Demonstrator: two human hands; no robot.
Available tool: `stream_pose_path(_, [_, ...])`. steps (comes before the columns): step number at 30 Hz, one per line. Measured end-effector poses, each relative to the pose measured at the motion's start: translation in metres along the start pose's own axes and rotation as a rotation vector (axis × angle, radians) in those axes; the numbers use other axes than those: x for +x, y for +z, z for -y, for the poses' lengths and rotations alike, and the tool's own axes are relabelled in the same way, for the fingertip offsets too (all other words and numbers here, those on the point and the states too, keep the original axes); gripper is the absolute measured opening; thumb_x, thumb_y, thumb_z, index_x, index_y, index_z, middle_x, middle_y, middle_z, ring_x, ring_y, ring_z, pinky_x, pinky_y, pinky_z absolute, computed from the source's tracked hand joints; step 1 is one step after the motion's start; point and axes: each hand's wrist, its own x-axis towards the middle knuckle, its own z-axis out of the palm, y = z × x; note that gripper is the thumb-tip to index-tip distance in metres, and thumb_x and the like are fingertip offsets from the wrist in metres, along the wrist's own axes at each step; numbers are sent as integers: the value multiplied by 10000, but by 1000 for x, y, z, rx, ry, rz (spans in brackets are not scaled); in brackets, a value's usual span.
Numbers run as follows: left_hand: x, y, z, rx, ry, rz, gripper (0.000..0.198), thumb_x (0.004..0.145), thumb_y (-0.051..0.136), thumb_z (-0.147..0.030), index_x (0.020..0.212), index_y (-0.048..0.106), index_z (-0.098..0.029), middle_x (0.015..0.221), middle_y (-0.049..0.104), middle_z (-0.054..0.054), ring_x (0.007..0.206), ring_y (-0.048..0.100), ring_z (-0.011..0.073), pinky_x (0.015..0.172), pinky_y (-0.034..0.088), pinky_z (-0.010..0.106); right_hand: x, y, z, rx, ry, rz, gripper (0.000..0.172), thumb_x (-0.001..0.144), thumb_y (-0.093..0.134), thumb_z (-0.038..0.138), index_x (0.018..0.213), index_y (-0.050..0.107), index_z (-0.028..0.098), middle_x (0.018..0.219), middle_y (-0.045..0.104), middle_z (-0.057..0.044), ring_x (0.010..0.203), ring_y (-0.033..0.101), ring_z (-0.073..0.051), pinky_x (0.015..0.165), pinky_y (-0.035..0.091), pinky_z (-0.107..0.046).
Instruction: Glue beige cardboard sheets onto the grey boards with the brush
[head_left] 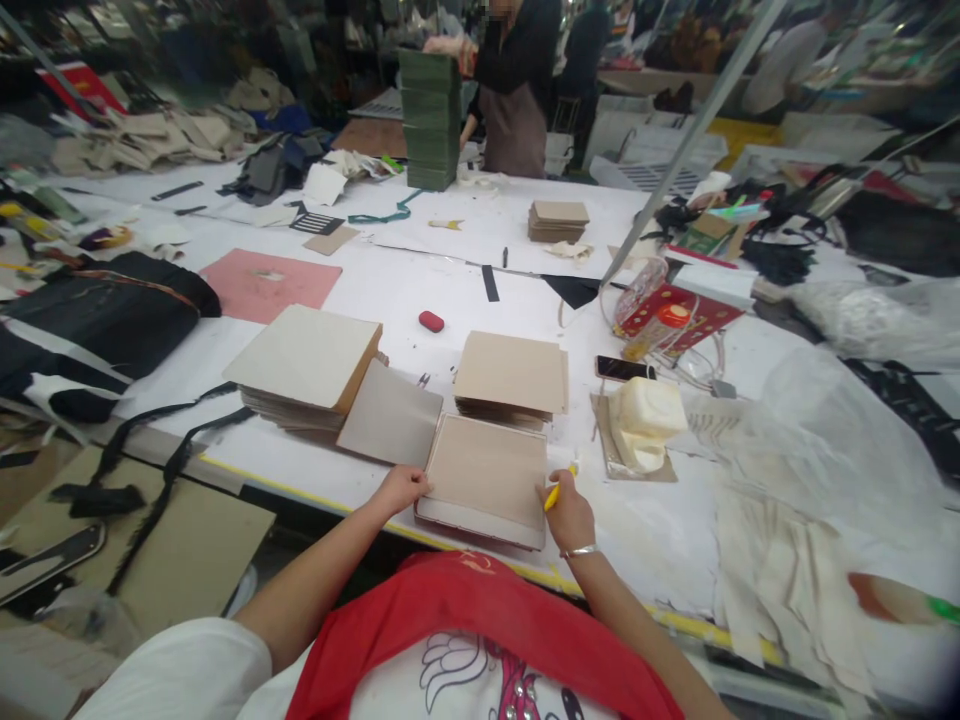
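At the table's front edge lies a beige cardboard sheet, set inside a shallow brown-edged frame or tray. My left hand is closed, thumb and fingers pinching at the left edge of the sheet. In my right hand is a yellow pen, held at the right edge, with fingertips touching the sheet. A loose grey board leans between the frame and a tall stack of grey boards on the left. Just behind the frame stands a stack of beige boards.
A glue-stained cream container stands on a board at right, near a phone. A red oval case and pink sheet lie farther back. Across the table, a person stands by a tall green stack. A slanted pole rises at right.
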Motion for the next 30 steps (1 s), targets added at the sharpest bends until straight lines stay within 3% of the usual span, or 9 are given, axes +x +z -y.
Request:
stream_pose_path(15, [3,7,7,80,32,42,342,595,528,-436,440,356,-185,390,395,-51,434,387,102,453,247,207,-3,-4,6,-82,58,11,221,809,489,309,981,408,195,667,591,10,564,536,-122,485,221,-205])
stream_pose_path(19, [0,-2,-1,305,29,12,336,625,527,-438,461,383,-182,434,418,-38,475,413,115,482,269,219,-3,-12,11,-163,31,13,223,815,481,333,980,442,188,657,599,-12,585,558,-142,488,246,-211])
stream_pose_path(22, [-8,-7,-13,588,180,-107,259,663,542,-416,585,488,-174,596,507,5,607,475,153,572,333,252,-3,-34,16,-202,-40,-93,284,835,434,392,999,491,168,701,616,-63,635,576,-160,521,299,-221])
stream_pose_path(26, [-19,6,-31,706,583,-213,222,780,463,-319,935,551,-187,976,538,80,927,466,209,804,351,330,5,-69,35,132,-108,-239,429,854,340,458,1160,453,179,761,627,-60,621,574,-141,571,384,-229])
stream_pose_path(28, [-19,18,-37,705,704,-168,280,802,445,-294,1059,518,-210,1119,491,88,1032,418,224,866,327,361,14,-73,57,441,-107,-164,447,862,275,476,1135,471,181,699,614,-25,533,547,-108,532,410,-211])
stream_pose_path(30, [-18,29,-39,717,729,-95,285,802,453,-287,1072,517,-219,1153,475,90,1045,407,233,863,331,376,26,-62,84,705,-57,6,462,854,250,497,1017,525,165,633,592,-5,445,509,-85,449,407,-189])
